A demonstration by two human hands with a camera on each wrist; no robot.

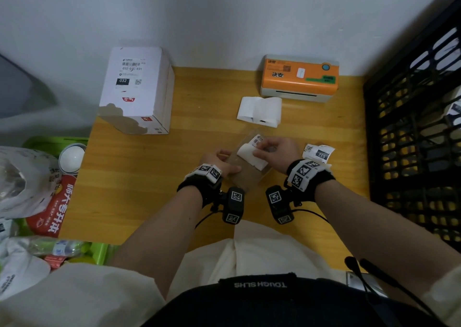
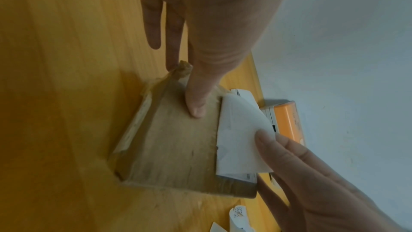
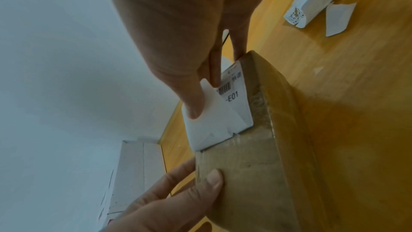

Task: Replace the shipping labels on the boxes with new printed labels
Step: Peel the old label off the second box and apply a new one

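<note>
Box: flat brown cardboard box (image 1: 245, 170) lies on yellow wooden table (image 1: 154, 177), between both hands. Left hand (image 1: 219, 163) steadies near-left edge, thumb flat on top face, fingers straight. Right hand (image 1: 277, 152) pinches curled-up white backing of white printed barcode label (image 3: 234, 98), partly stuck on box top. Peeled old label (image 1: 319, 152) lies just right. Orange-and-white label printer (image 1: 299, 79) by wall; white carton (image 1: 136, 89) far left.

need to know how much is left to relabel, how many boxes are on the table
2. A white box stands at the table's far left by the wall; a brown cardboard box lies under both hands. The black crate may hide more.
</note>
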